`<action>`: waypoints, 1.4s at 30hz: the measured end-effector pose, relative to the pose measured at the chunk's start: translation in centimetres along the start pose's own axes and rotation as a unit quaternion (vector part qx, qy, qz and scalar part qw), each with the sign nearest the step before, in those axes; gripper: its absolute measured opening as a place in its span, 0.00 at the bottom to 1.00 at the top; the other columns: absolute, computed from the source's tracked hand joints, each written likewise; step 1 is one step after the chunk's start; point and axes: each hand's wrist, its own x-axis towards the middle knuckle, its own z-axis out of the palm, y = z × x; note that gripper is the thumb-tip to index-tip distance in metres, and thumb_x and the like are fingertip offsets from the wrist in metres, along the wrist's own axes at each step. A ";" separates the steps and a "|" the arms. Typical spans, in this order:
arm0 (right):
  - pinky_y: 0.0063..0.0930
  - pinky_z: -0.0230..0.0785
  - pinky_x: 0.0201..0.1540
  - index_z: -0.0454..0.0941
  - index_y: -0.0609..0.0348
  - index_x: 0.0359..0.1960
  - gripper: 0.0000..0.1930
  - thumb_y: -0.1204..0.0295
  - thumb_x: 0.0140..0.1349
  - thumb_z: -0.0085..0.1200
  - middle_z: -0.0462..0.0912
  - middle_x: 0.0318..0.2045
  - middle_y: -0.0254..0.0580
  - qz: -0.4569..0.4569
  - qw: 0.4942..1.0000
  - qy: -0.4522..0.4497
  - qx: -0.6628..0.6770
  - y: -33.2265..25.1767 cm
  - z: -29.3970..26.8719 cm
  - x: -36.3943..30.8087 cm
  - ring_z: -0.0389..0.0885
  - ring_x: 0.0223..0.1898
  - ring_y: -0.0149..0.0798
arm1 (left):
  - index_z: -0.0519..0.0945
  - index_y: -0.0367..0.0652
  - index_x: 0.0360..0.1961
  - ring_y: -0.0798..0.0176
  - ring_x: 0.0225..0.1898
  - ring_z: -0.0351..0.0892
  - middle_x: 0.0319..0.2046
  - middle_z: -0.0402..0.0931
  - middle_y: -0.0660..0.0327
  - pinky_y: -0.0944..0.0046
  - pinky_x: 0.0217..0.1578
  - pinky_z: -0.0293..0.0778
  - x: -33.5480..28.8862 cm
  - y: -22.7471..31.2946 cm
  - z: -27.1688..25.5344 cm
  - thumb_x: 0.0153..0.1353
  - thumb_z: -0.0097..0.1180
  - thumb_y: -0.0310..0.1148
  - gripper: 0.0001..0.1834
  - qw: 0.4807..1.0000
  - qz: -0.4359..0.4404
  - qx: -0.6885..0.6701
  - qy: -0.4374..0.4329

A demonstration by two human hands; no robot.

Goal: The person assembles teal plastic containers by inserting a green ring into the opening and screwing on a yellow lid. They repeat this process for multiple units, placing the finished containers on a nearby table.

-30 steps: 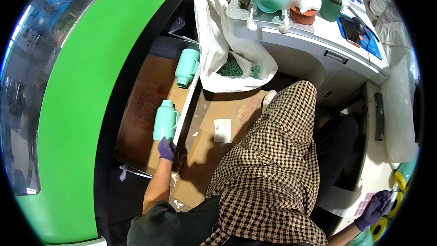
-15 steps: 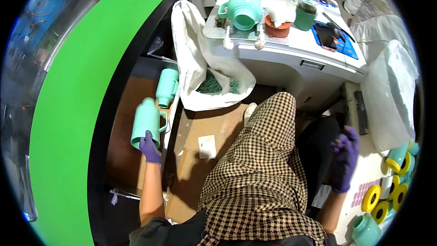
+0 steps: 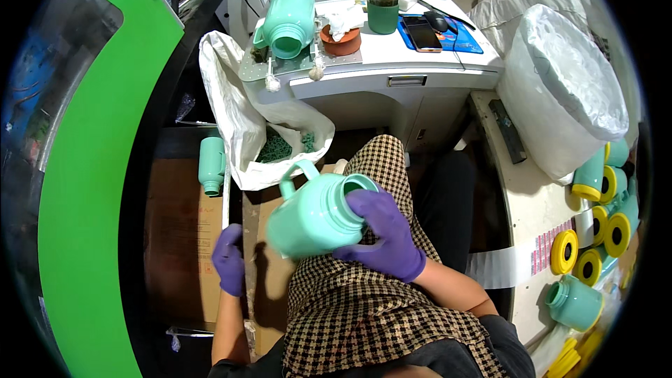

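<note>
The mint-green jug (image 3: pixel 311 220) that my left hand (image 3: pixel 229 260) had over the box (image 3: pixel 175 238) has moved above my checked apron (image 3: pixel 329 322), and my right hand (image 3: pixel 392 238) has come in from the right to it. I grasp it at the neck with that hand; it lies tilted, mouth to the right, handle up on the far side. My left fingers are loosely curled around nothing, beside the box's right edge. A second jug (image 3: pixel 211 166) lies by that edge, toward the far right corner. Another green vessel (image 3: pixel 290 21) lies near the white table's (image 3: pixel 448 56) left edge.
</note>
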 end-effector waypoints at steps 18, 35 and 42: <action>0.33 0.76 0.36 0.68 0.49 0.69 0.38 0.68 0.52 0.65 0.77 0.58 0.43 0.047 0.943 -0.286 -0.160 -1.5 -2.4 -2.2 0.80 0.38 0.42 | 0.72 0.41 0.60 0.49 0.62 0.70 0.58 0.74 0.58 0.41 0.62 0.64 5.7 15.5 12.9 0.45 0.73 0.52 0.44 0.937 0.292 0.190 0.018; 0.39 0.78 0.33 0.80 0.57 0.47 0.23 0.60 0.51 0.68 0.82 0.46 0.50 0.063 0.966 -0.222 -0.119 4.5 2.0 -9.0 0.85 0.32 0.47 | 0.84 0.47 0.54 0.55 0.60 0.70 0.56 0.76 0.61 0.45 0.63 0.61 4.0 18.0 14.3 0.56 0.66 0.52 0.28 0.916 0.350 0.190 -0.046; 0.43 0.79 0.40 0.78 0.60 0.52 0.26 0.61 0.54 0.67 0.81 0.45 0.57 0.118 0.925 -0.359 -0.031 2.9 -1.5 -4.2 0.84 0.38 0.56 | 0.78 0.49 0.61 0.51 0.59 0.74 0.56 0.76 0.58 0.41 0.59 0.64 4.9 19.6 13.8 0.48 0.67 0.50 0.37 0.920 0.311 0.205 -0.119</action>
